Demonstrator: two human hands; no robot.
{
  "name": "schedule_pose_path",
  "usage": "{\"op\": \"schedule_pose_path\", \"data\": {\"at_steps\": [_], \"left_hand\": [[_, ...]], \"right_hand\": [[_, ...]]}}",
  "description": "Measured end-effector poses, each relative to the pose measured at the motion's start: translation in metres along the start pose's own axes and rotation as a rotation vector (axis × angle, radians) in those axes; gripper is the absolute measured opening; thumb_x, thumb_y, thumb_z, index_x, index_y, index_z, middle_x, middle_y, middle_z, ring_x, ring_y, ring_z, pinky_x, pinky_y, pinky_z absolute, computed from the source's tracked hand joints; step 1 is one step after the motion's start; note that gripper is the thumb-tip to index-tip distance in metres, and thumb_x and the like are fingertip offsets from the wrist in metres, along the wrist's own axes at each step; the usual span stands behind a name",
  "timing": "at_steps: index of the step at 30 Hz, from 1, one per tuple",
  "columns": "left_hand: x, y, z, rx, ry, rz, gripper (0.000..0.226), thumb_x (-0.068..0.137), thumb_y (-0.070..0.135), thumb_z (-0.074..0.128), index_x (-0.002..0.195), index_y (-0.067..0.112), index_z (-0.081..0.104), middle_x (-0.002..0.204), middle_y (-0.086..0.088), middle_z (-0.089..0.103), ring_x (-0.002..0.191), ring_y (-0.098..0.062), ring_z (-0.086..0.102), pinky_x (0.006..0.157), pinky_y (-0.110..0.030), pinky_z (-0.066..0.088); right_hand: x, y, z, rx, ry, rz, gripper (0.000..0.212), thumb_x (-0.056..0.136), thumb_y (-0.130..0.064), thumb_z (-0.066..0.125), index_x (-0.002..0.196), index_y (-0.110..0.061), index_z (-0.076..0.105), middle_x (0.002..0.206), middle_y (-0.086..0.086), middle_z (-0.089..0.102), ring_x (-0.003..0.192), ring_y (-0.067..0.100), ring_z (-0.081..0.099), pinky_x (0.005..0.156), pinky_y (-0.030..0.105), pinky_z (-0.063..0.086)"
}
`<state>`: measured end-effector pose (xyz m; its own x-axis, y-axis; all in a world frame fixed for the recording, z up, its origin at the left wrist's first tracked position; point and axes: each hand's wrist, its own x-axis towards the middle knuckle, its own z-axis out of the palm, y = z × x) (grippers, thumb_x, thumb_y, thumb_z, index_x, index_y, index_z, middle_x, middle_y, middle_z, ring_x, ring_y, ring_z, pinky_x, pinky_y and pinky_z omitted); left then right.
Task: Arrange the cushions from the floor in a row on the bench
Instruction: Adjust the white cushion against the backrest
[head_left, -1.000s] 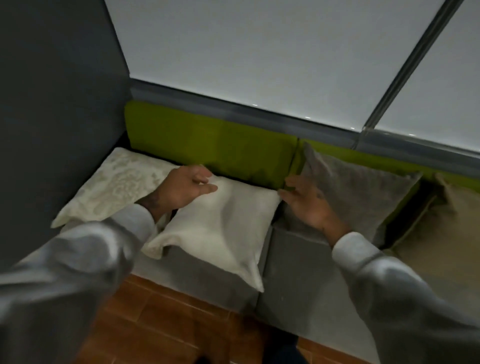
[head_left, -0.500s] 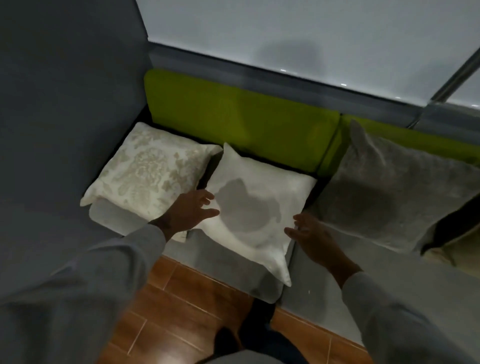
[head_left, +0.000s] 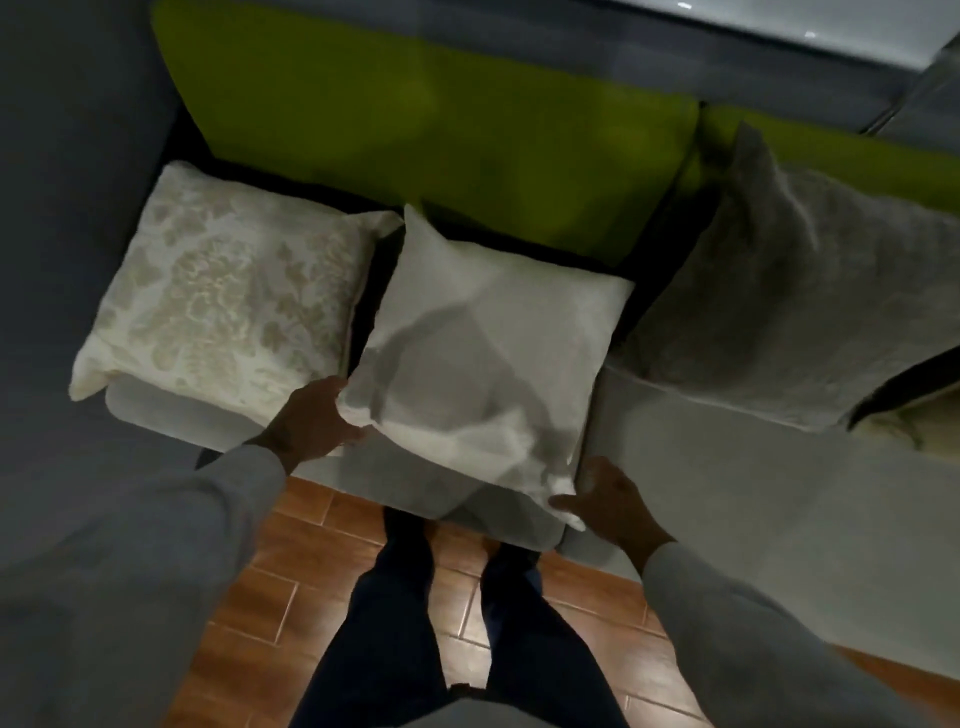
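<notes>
Three cushions lie side by side on the grey bench (head_left: 737, 467). A cream floral-patterned cushion (head_left: 223, 306) is at the left, a plain white cushion (head_left: 488, 353) in the middle, and a grey cushion (head_left: 800, 301) at the right, leaning on the green backrest (head_left: 467, 124). My left hand (head_left: 311, 421) grips the white cushion's near left corner. My right hand (head_left: 613, 504) holds its near right corner, which hangs over the bench's front edge.
A dark grey wall (head_left: 67, 182) closes off the left side. Brown tiled floor (head_left: 291, 587) lies below the bench, with my legs (head_left: 431, 623) standing on it. Part of another pale cushion (head_left: 909, 421) shows at the far right edge.
My view tilted down and closer to the bench. Both hands moved from the white cushion's far side to its near corners and took hold of them.
</notes>
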<state>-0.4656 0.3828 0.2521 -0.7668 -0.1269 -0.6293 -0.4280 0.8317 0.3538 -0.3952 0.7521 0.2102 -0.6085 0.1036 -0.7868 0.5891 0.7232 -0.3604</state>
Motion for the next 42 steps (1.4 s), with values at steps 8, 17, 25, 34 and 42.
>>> {"op": "schedule_pose_path", "data": {"at_steps": [8, 17, 25, 34, 42], "left_hand": [[0.053, -0.028, 0.009, 0.197, -0.14, 0.159, 0.05, 0.081, 0.044, 0.071, 0.122, 0.017, 0.062, 0.122, -0.013, 0.065, 0.107, -0.036, 0.062, 0.089, -0.042, 0.05], [0.075, -0.023, -0.049, 0.507, -0.254, 0.443, 0.038, 0.1, 0.041, 0.044, 0.125, 0.019, 0.063, 0.119, -0.007, 0.068, 0.098, -0.021, 0.064, 0.081, -0.03, 0.047], [0.065, 0.053, -0.142, 0.168, -0.122, 0.594, 0.024, 0.098, 0.037, 0.051, 0.081, 0.025, 0.063, 0.076, 0.002, 0.064, 0.078, -0.019, 0.063, 0.072, -0.03, 0.046], [0.074, 0.131, -0.216, -0.112, -0.097, 0.588, 0.025, 0.098, 0.023, 0.055, 0.09, 0.001, 0.061, 0.09, -0.021, 0.057, 0.067, -0.021, 0.05, 0.053, -0.012, 0.037], [0.111, 0.09, -0.21, -0.396, -0.299, 0.237, 0.024, 0.091, 0.041, 0.063, 0.105, 0.022, 0.068, 0.103, -0.01, 0.071, 0.089, -0.032, 0.071, 0.066, -0.042, 0.057]], "right_hand": [[0.003, -0.013, 0.047, 0.017, 0.136, 0.151, 0.067, 0.084, -0.04, 0.077, 0.137, -0.007, 0.052, 0.138, 0.02, 0.046, 0.129, 0.038, 0.048, 0.106, 0.044, 0.042], [-0.018, -0.053, 0.032, 0.136, 0.391, 0.108, 0.029, 0.101, -0.025, 0.053, 0.126, -0.014, 0.063, 0.127, 0.016, 0.06, 0.119, 0.037, 0.056, 0.096, 0.036, 0.045], [-0.042, -0.113, -0.062, 0.389, 0.58, 0.049, 0.02, 0.103, -0.032, 0.046, 0.105, -0.017, 0.059, 0.104, 0.01, 0.06, 0.101, 0.033, 0.057, 0.087, 0.039, 0.046], [-0.034, -0.162, -0.184, 0.385, 0.743, -0.019, 0.022, 0.089, -0.028, 0.067, 0.07, -0.024, 0.058, 0.088, 0.008, 0.065, 0.089, 0.025, 0.06, 0.08, 0.037, 0.049], [0.005, -0.155, -0.124, 1.031, 0.643, -0.215, 0.074, 0.069, -0.037, 0.09, 0.133, -0.027, 0.054, 0.117, 0.002, 0.069, 0.097, 0.016, 0.071, 0.077, 0.036, 0.061]]}}
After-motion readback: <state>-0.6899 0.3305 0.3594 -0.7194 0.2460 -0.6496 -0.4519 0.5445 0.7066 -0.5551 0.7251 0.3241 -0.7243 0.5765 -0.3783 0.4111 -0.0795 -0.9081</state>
